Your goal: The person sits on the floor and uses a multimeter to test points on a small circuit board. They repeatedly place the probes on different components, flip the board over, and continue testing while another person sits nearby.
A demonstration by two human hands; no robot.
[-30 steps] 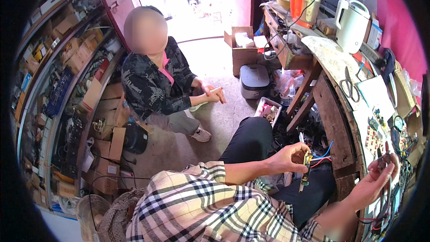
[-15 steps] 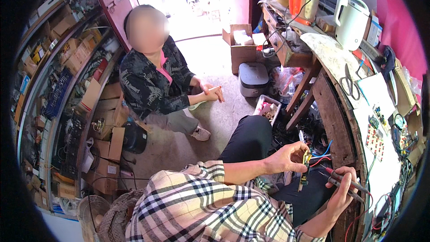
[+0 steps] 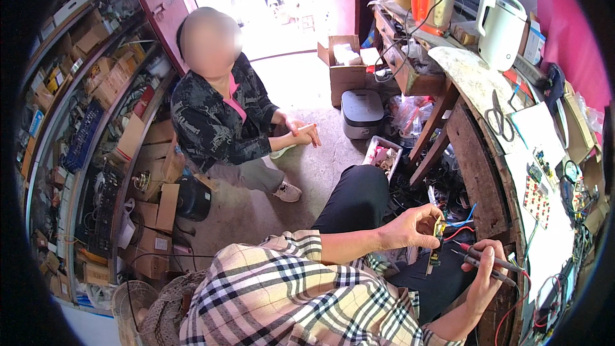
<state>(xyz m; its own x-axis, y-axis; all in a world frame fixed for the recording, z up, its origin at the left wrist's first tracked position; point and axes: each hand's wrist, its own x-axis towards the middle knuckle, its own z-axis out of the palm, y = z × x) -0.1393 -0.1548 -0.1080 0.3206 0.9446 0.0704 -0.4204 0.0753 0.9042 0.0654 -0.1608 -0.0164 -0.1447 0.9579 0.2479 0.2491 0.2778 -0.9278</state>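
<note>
Left hand: our left hand [image 3: 415,228] pinches a small circuit board [image 3: 435,256] between thumb and fingers.
Circuit board: we see it upright above our leg [image 3: 416,282], left of the worktop [image 3: 462,64].
Wires: a blue wire [image 3: 466,218] and a red wire [image 3: 459,233] show just beside the board's right side.
Right hand: our right hand [image 3: 485,279] holds two test pens [image 3: 482,258] together, their tips pointing at the board, near it.
Worktop: we see black scissors [image 3: 497,119], a white kettle [image 3: 501,33], an orange jug [image 3: 434,1] and a board with red dots [image 3: 537,204].
Other person: they sit facing us, with both hands [image 3: 302,132] together.
Floor: a grey pot [image 3: 362,115] stands near a cardboard box [image 3: 348,84].
</note>
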